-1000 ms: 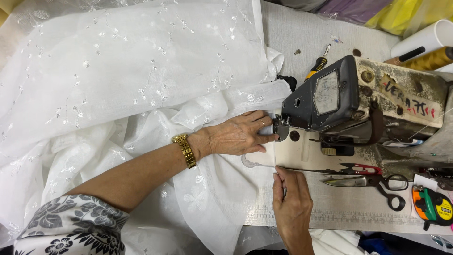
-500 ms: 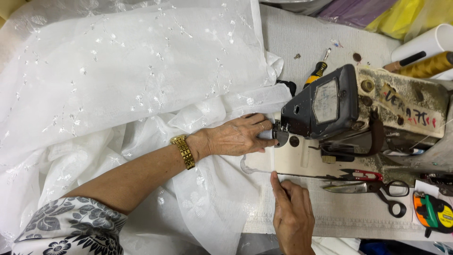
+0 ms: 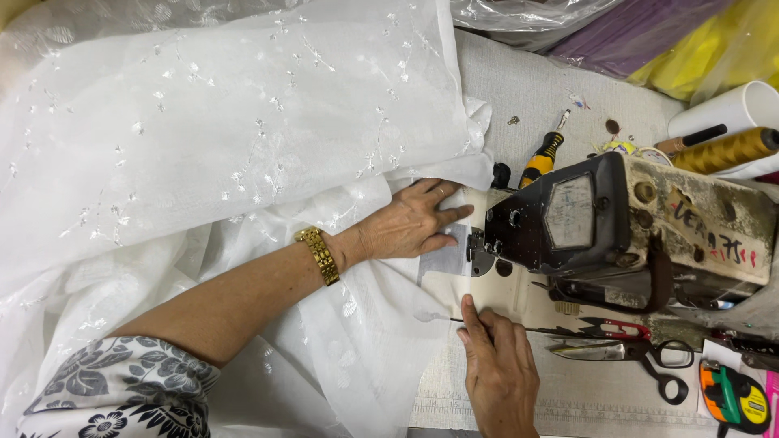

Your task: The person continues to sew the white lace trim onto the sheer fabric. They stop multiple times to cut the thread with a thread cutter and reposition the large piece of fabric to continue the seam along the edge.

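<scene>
The left hand (image 3: 410, 223) lies flat and unclenched on the white embroidered fabric (image 3: 227, 146), fingers stretched toward the needle area of the sewing machine (image 3: 617, 227), pressing the cloth down just beside the presser foot. A gold wristwatch (image 3: 318, 255) sits on that wrist, and a grey floral sleeve (image 3: 114, 389) shows at the lower left. The right hand (image 3: 499, 373) rests on the pale machine bed in front of the head, its fingers pinched together on the fabric's lower edge; whether it truly grips the edge or only pins it down cannot be told. The fabric spreads in a large heap over the left of the worktop (image 3: 527, 89), with 1 edge running under the machine's head. To the right of the right hand lie red-handled thread snips (image 3: 604, 329) and black-handled scissors (image 3: 641, 361), touching or nearly so. A yellow-and-black screwdriver (image 3: 542, 156) lies behind the machine, and a gold thread cone (image 3: 726, 150) near its far end.
</scene>
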